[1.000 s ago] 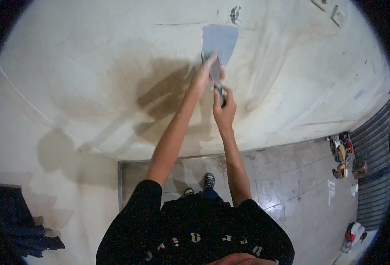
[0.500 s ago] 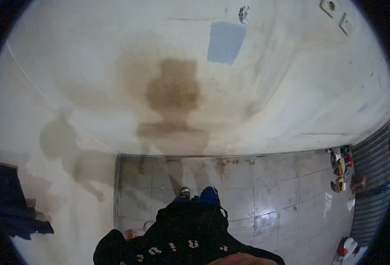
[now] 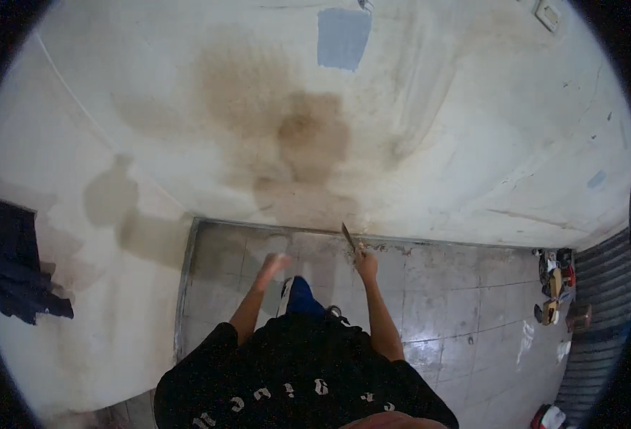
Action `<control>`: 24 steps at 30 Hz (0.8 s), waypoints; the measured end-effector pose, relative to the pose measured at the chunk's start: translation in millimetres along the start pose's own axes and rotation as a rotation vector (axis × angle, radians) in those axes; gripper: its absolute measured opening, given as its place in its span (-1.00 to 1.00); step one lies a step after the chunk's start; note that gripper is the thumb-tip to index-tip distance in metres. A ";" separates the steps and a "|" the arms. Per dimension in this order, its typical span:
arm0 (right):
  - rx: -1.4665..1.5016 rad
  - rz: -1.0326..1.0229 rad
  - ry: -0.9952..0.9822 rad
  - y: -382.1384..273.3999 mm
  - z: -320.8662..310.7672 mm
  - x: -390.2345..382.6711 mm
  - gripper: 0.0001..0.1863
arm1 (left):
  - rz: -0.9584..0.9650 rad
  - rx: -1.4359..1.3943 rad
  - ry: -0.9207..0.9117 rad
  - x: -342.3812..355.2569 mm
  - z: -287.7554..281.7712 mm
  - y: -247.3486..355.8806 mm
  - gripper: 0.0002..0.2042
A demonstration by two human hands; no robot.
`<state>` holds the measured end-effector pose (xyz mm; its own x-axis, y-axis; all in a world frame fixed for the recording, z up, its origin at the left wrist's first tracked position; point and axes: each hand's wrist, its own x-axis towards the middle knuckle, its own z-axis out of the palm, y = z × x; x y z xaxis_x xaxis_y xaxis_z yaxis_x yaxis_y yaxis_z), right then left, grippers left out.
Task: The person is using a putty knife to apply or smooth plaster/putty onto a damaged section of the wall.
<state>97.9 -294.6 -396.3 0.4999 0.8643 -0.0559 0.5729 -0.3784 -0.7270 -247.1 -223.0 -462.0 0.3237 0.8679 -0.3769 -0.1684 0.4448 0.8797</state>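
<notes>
My right hand [image 3: 363, 266] is wrapped round the handle of a thin, flat-bladed tool [image 3: 348, 234]. The tool's dark blade tilts up and left, close to where the stained wall [image 3: 373, 179] meets the floor. Its exact kind is too small to make out. Over the floor to the left, above my blue shoe [image 3: 300, 294], my left hand [image 3: 275, 263] is smeared by motion, so its fingers do not show clearly. Crumbled debris [image 3: 383, 248] lies along the wall's foot, just right of my right hand.
A grey patch [image 3: 343, 39] marks the upper wall. Dark cloth [image 3: 10, 261] hangs on the left wall. Several tools and small items [image 3: 555, 286] lie on the tiled floor [image 3: 440, 307] at right, beside a ribbed metal shutter [image 3: 601, 300]. A red and white object [image 3: 548, 416] sits lower right.
Both my forearms have come into view, reaching forward, and the bladed tool now shows in my right hand. The view has shifted, and the wall patch sits higher and farther left.
</notes>
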 end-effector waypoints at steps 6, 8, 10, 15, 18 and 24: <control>0.563 0.216 -0.228 -74.3 -41.7 -28.8 -0.75 | 0.003 0.097 0.013 -58.8 152.6 115.3 -0.63; 0.721 0.291 -0.286 -90.6 -45.9 -47.7 -0.79 | -0.011 0.099 0.017 -71.0 154.5 107.6 -0.64; 0.908 0.377 -0.393 -102.3 -42.9 -48.6 -0.76 | -0.034 -0.011 0.079 -73.8 140.6 102.3 -0.68; 0.972 0.292 -0.356 -162.1 -55.7 -18.8 -0.72 | -0.040 -0.003 0.233 -44.2 85.1 139.4 -0.71; 0.949 0.165 -0.298 -209.3 -63.4 7.1 -0.71 | -0.011 -0.062 0.332 -19.9 71.6 170.7 -0.69; 0.774 -0.125 -0.057 -293.8 -76.8 58.2 -0.59 | -0.001 -0.237 0.270 52.3 33.2 195.8 -0.64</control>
<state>8.5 -158.6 -133.3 0.4154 0.9088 0.0381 -0.0033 0.0434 -0.9991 -232.2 -97.9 -299.8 0.0718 0.8804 -0.4687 -0.3893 0.4574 0.7995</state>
